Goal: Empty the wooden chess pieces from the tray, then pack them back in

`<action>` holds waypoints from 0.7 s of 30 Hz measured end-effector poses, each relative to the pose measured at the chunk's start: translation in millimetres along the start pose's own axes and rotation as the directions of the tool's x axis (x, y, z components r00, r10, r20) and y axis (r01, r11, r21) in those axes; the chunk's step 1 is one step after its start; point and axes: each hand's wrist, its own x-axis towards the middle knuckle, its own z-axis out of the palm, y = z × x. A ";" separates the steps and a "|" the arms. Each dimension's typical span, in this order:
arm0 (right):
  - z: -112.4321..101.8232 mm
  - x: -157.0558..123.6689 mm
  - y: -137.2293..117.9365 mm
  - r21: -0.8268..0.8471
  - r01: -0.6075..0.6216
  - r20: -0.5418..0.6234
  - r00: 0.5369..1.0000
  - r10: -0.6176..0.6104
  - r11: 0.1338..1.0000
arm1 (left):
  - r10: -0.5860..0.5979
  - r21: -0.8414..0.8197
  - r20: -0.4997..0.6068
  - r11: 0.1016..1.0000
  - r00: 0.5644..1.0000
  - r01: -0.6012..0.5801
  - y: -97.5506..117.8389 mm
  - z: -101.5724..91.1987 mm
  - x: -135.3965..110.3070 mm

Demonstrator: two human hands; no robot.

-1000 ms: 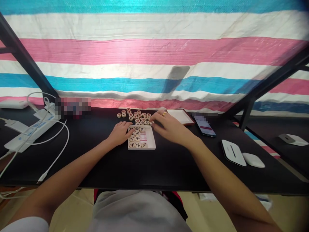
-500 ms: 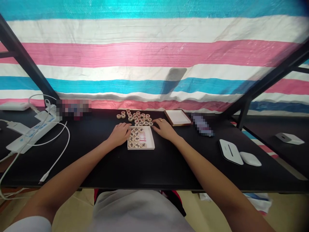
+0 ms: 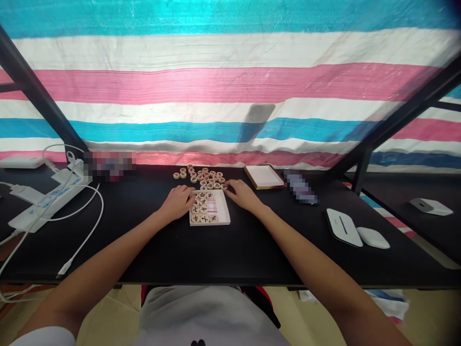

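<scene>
A shallow white box (image 3: 224, 211) lies in front of me with Chinese chess pieces (image 3: 204, 210) set in rows on its left side. Its right part shows a bare bottom with pink lines. My left hand (image 3: 179, 201) grips the box's left edge near the far corner, fingers bent over it. Beyond the box sits a loose cluster of chess pieces (image 3: 206, 177), some with red characters and some with black. My right hand (image 3: 242, 193) reaches to the cluster's near right end, its thumb and index finger closed around a chess piece (image 3: 224, 186).
The box lid (image 3: 264, 176) lies upturned behind my right hand, with a blurred-out phone-like object (image 3: 300, 186) beside it. At right are a white flat device (image 3: 344, 227) and a white mouse (image 3: 373, 237). A power strip (image 3: 50, 202) with white cables occupies the left.
The view has tilted up slightly, so everything appears a little lower. My right fingertips have shifted slightly left onto the piece at the cluster's edge. My left hand stays at the box.
</scene>
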 end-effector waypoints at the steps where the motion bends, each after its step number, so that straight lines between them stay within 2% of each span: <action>1: -0.4 -0.1 -0.6 0.005 -0.008 0.010 1.000 0.008 1.000 | -0.002 -0.003 -0.001 1.000 1.000 0.002 -0.1 0.0 0.0; 6: -1.7 -0.8 -3.3 0.027 -0.012 -0.019 1.000 0.013 1.000 | 0.005 -0.010 -0.007 1.000 1.000 -0.005 -1.4 0.9 0.0; 15: -6.5 -0.3 -6.8 0.065 0.158 -0.165 0.976 -0.145 0.985 | 0.009 0.016 0.006 1.000 1.000 -0.009 0.0 -1.0 -0.3; 21: -11.5 -2.8 -13.0 0.080 0.168 -0.152 0.976 -0.155 0.982 | 0.006 0.009 0.021 1.000 1.000 -0.006 2.6 -3.5 -0.8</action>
